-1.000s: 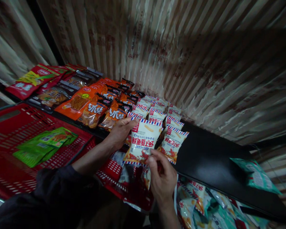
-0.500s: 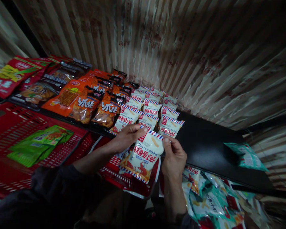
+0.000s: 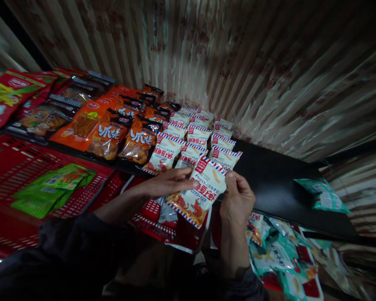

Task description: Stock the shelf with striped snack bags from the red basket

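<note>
A white snack bag [image 3: 207, 188] with red lettering and striped edges hangs tilted between my two hands. My right hand [image 3: 238, 196] pinches its upper right corner between thumb and fingers. At its left side, my left hand [image 3: 172, 183] holds the bag with the thumb on the front and fingers partly behind it. Just beyond, rows of matching white bags [image 3: 164, 152] stand on the black shelf [image 3: 269, 175]. Below the held bag is a red basket [image 3: 188, 232] with another bag inside, partly covered.
Orange bags [image 3: 139, 140], dark bags [image 3: 42, 119] and red bags [image 3: 12, 94] line the shelf leftward. Green packets [image 3: 53, 188] lie in a red basket [image 3: 6, 159]. A teal bag [image 3: 327, 196] sits at the shelf's right end, above a heap of teal and white bags [image 3: 275, 255].
The held bag has shifted right and slightly up, tilting more. My left hand has slid from its top corner to its left side; my right hand has moved right with the bag.
</note>
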Available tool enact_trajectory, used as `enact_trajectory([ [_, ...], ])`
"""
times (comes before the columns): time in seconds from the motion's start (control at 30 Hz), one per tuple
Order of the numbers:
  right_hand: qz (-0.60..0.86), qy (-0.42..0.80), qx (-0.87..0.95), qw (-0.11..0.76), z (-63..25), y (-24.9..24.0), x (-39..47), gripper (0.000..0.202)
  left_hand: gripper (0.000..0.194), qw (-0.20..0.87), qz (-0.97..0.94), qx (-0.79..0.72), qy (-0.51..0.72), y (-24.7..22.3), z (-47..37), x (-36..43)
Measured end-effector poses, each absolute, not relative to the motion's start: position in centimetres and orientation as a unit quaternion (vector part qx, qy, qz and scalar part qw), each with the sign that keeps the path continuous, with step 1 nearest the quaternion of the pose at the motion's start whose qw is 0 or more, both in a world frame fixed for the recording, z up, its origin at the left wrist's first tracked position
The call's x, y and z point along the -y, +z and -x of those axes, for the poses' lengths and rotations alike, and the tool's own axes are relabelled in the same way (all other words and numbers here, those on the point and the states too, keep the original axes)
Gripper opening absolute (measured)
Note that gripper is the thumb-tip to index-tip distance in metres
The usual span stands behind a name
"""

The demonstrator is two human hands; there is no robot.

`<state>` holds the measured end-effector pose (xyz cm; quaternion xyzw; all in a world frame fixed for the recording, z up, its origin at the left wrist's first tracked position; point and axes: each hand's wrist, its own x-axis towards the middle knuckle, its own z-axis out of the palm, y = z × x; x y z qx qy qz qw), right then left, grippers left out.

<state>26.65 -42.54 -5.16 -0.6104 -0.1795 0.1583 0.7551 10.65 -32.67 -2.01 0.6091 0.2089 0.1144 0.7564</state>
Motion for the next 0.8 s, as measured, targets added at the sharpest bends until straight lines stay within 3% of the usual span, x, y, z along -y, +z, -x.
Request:
enact_trajectory([
  [0.27,0.612,0.143,0.174,0.758,-27.04,-5.09,42.56,0.029,0.040,0.811,-0.567,-0.136,0.055,-1.97,-10.86,32.40],
  [0.6,0.602,0.149,0.160,0.768,-27.08,-5.05,42.63,0.029,0.026,0.773,-0.595,-0.205,0.079,-2.06,-11.15,32.52],
  [0.8,0.584,0.237,0.206,0.748,-26.88,-4.80,42.59,0.042,0.032,0.774,-0.577,-0.236,0.111,-2.16,-11.21,32.45],
])
